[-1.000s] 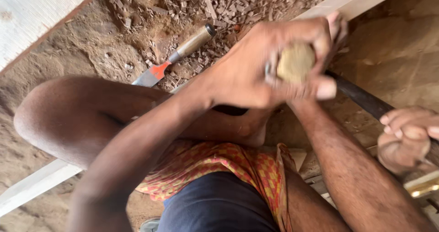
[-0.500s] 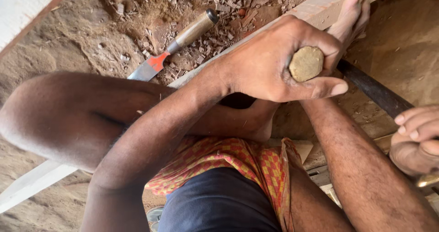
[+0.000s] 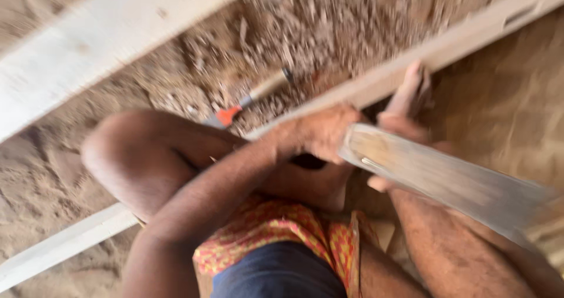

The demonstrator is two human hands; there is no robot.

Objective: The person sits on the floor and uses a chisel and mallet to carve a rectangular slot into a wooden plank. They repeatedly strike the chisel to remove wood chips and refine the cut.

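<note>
The frame is motion-blurred. My left hand [image 3: 322, 134] is closed around the near end of a long flat-bladed tool [image 3: 446, 183], which streaks toward the lower right. My right hand [image 3: 400, 131] sits just behind that end, fingers curled on the same tool and partly hidden by it. Both hands are over a long pale wooden plank [image 3: 70, 239] that runs diagonally from lower left to upper right. My bent knee [image 3: 135, 157] rests over the plank and my foot [image 3: 411, 89] lies along it. I wear a patterned cloth [image 3: 276, 227].
A chisel [image 3: 249, 101] with a wooden handle and orange collar lies on sandy ground among wood chips [image 3: 329, 33] beyond the plank. A wider pale board [image 3: 88, 57] crosses the upper left. Bare sand [image 3: 505, 98] spreads at the right.
The camera has swung, so the scene sits lower and blurred. The tool now streaks toward the lower right. The other hand seen earlier at the right edge is out of view.
</note>
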